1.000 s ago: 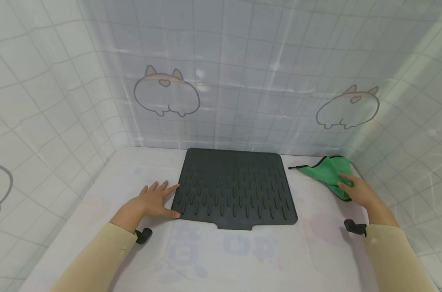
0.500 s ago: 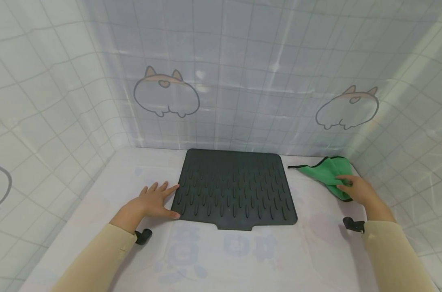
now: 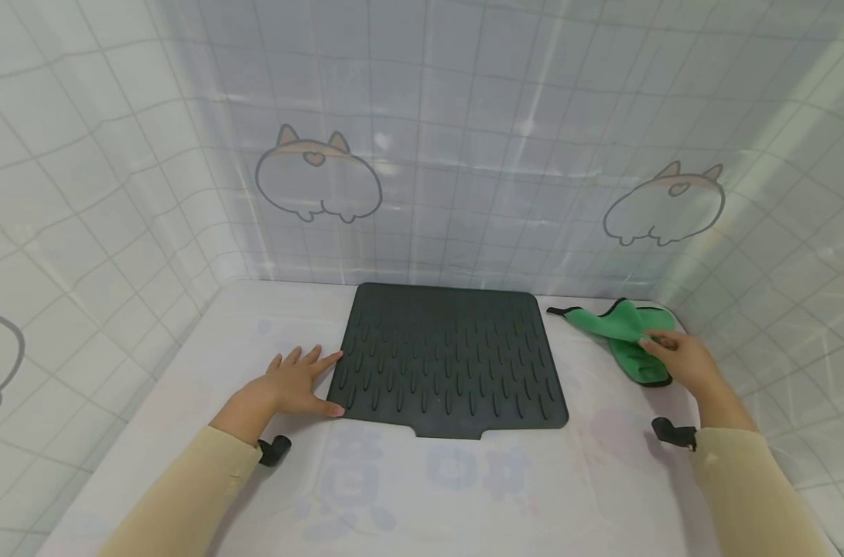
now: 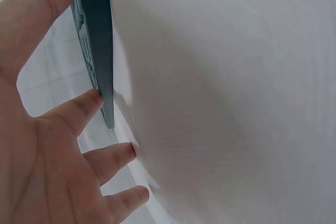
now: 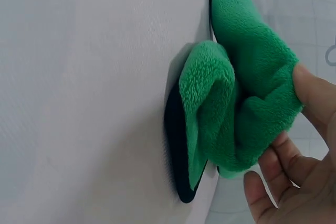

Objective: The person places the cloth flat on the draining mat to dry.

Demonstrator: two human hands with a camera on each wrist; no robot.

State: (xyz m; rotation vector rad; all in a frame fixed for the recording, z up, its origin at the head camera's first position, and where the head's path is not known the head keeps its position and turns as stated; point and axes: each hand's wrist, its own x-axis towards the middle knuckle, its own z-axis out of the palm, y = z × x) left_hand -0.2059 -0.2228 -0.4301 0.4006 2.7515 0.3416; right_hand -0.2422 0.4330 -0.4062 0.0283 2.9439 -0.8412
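Note:
A dark ridged rubber mat point(image 3: 449, 360) with a small tab at its front lies flat on the table. Against its left edge, the left hand point(image 3: 292, 387) is spread, thumb and index fingertip touching the mat; in the left wrist view the mat's side point(image 4: 100, 45) meets these two fingers while the others rest beyond it. At the table's right, a green plush cloth point(image 3: 630, 329) with black trim lies bunched. The right hand point(image 3: 682, 363) pinches a fold of it; the right wrist view shows the cloth point(image 5: 262, 77) lifted between thumb and fingers, its lower part on the table.
A white covering with faint prints lies over the table point(image 3: 408, 495). Grid-patterned curtains point(image 3: 463, 155) with cartoon animal drawings rise at the back and both sides. The right curtain point(image 3: 797, 309) stands close to the right hand.
The right hand's fingers have drawn together on the cloth and raised a fold, so its shape has bunched and its pointed left end has shifted slightly. The left hand and mat have stayed still.

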